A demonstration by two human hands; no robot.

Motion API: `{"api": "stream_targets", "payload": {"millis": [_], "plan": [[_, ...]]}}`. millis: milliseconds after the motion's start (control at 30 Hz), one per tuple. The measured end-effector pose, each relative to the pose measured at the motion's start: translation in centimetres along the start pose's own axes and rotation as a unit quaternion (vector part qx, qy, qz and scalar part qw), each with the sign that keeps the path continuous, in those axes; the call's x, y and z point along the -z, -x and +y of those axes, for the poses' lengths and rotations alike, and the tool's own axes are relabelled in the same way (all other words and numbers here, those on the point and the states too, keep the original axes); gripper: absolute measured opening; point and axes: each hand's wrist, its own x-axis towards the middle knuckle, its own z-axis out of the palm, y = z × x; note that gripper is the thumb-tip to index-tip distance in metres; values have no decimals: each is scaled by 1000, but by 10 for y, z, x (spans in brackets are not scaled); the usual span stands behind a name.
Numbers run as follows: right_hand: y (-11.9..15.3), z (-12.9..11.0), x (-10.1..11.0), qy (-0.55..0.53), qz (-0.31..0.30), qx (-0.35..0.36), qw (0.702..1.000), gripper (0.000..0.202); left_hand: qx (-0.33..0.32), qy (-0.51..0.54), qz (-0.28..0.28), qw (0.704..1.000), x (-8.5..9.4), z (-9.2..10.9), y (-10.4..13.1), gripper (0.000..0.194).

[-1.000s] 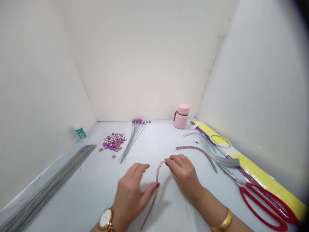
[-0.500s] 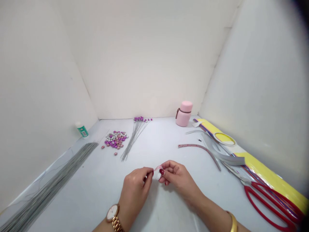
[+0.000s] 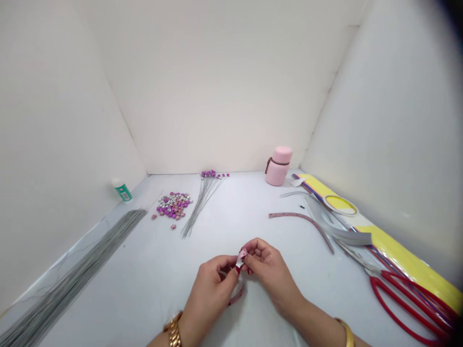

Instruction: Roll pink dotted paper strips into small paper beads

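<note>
A narrow pink paper strip (image 3: 241, 256) with red dots is pinched between both hands low in the middle of the view. My left hand (image 3: 213, 286) grips it between thumb and forefinger, and its loose tail curves down below those fingers. On the other side, my right hand (image 3: 269, 270) pinches the folded upper end; the exact shape of the fold is partly hidden by the fingers. A similar dotted paper strip (image 3: 300, 216) lies curved on the table beyond my right hand.
On the left lie a bundle of grey wires (image 3: 87, 270), a pile of small folded stars (image 3: 174, 205) and a glue bottle (image 3: 122, 190). Star-tipped wires (image 3: 200, 207) and a pink flask (image 3: 278, 166) are further back. Red-handled scissors (image 3: 405, 303), a tape roll (image 3: 340, 205) and yellow sheets (image 3: 401, 255) line the right.
My left hand has rolled over, turning the watch face out of sight. The strip's end now stands up between my fingertips, and its tail shows below my left hand. The view shifted slightly.
</note>
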Motion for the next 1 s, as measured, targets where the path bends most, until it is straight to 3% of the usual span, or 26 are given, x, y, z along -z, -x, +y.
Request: {"api": "stream_targets", "payload": {"millis": [233,333,567,700,800,1000], "plan": [[1,-2,-1,16,1,21,1000,5,-11,-50,3,999,-1,4,4,32],[1,-1,-2,10,-1,0,1000,7,-1,-49,39,998,0,0,3,33],[1,2,-2,-8,-1,-14,1000,9,10,55,50,997,2,-6,-3,19],[2,1,-2,-26,-8,-28,999,13,54,80,103,990,6,-4,-8,11],[2,2,-2,-35,-14,-25,999,12,89,113,94,985,4,-4,-10,10],[3,0,-3,80,11,39,996,8,139,188,68,970,0,-4,-6,17]]}}
